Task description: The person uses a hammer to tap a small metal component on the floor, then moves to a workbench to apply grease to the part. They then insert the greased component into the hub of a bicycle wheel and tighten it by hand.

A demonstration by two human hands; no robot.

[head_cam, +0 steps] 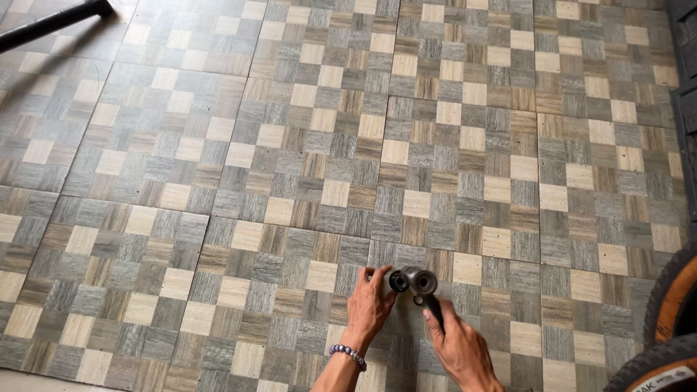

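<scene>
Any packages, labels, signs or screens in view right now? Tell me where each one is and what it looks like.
Label on tyre: bottom right corner, on the black tyre sidewall beside an orange rim; a small white patch with dark print, partly cut off by the frame edge.
No packages, signs or screens show.

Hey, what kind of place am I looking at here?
Probably a home or small workshop floor used for bike or wheel repair: checkered wood-pattern floor tiles, knobby black tyres with orange rims at the right edge, and a small dark metal cylindrical part held in both hands.
</scene>
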